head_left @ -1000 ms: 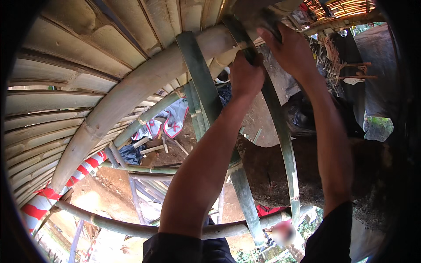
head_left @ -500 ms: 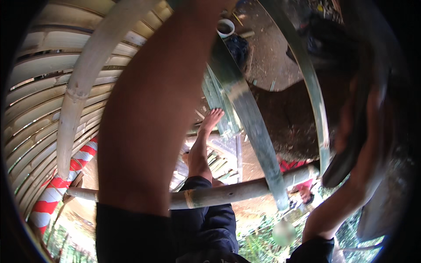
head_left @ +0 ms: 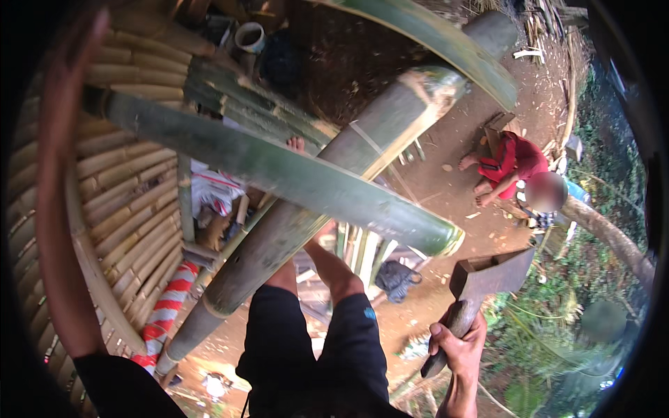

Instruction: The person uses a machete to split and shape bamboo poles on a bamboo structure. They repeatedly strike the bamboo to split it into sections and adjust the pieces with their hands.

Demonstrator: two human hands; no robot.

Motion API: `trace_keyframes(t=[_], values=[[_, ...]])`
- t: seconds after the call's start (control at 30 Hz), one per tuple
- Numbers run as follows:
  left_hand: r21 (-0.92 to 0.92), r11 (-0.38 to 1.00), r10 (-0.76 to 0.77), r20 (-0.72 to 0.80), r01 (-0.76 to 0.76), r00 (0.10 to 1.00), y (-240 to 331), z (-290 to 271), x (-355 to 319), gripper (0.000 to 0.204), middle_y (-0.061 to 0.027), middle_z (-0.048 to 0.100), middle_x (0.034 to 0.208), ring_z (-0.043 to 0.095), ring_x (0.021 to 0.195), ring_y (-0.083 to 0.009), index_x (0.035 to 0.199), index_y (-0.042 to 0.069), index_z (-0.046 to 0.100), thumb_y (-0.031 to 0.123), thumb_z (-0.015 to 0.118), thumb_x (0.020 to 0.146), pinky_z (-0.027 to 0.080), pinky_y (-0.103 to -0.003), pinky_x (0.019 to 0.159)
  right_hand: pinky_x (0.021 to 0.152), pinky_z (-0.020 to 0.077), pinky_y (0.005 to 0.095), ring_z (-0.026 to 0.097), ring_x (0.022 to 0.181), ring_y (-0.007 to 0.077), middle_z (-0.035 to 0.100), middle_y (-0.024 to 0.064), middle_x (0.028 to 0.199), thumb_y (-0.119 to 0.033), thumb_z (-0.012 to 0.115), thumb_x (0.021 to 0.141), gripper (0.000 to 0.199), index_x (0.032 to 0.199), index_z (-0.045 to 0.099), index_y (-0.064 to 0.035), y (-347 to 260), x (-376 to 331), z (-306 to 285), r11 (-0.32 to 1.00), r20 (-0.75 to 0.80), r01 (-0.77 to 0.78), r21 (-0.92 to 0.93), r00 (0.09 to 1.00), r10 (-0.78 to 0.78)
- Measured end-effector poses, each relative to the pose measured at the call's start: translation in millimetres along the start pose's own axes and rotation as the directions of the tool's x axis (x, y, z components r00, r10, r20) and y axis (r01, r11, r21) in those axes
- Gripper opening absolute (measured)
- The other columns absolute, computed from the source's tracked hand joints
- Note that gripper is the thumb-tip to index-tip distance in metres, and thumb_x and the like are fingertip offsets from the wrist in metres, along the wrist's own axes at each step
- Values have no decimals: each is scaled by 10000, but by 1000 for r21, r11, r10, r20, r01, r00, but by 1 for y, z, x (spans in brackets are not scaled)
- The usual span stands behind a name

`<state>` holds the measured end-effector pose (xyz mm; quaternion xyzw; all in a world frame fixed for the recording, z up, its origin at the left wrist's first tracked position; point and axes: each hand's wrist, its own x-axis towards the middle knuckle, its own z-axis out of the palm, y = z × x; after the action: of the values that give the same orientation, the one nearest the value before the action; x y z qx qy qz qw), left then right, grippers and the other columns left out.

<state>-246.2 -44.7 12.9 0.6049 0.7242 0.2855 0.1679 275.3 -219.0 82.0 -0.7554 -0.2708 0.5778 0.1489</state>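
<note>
Right hand (head_left: 460,345) clasped around hatchet (head_left: 481,289) below green bamboo pole (head_left: 293,174)

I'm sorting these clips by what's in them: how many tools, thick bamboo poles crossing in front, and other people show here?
Hatchet, gripped in the right hand: 1
Thick green bamboo poles crossing in front: 2
Person in red sitting on the ground: 1
Total: 4

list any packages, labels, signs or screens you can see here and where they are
None can be made out: no package, label, sign or screen.
Nearest to a marking: a red and white striped pole, lower left beneath the bamboo poles.
The right hand holds a hatchet, plain and unmarked.
</note>
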Motion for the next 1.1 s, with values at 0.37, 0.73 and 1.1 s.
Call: trace_keyframes(t=[0.37, 0.73, 1.1], values=[[-304, 839, -523, -222, 451, 823, 53, 29, -121, 579, -154, 503, 1373, 445, 1317, -266, 1404, 27, 434, 346, 617, 956, 305, -421, 1132, 353, 426, 249, 526, 415, 130, 601, 100, 707, -202, 809, 793, 482, 1095, 521, 39, 28, 57, 14, 892, -77, 267, 365, 963, -257], [-918, -52, -725, 305, 392, 618, -3, 37, -101, 193, -152, 618, 1130, 613, 1078, -267, 1133, 34, 526, 127, 567, 969, 509, -417, 987, 422, 402, 216, 522, 484, 78, 601, 29, 724, -39, 717, 862, 304, 1110, 545, -1, -37, 69, 55, 847, -3, 399, 351, 905, -425], [-930, 57, -653, 240, 362, 719, 15, 36, -38, 161, -85, 597, 1087, 591, 1052, -254, 1097, 65, 522, 133, 586, 966, 489, -413, 976, 394, 374, 239, 494, 430, 98, 538, 15, 632, -179, 721, 877, 280, 1019, 526, -38, -97, 88, 67, 826, -98, 498, 263, 866, -491]])
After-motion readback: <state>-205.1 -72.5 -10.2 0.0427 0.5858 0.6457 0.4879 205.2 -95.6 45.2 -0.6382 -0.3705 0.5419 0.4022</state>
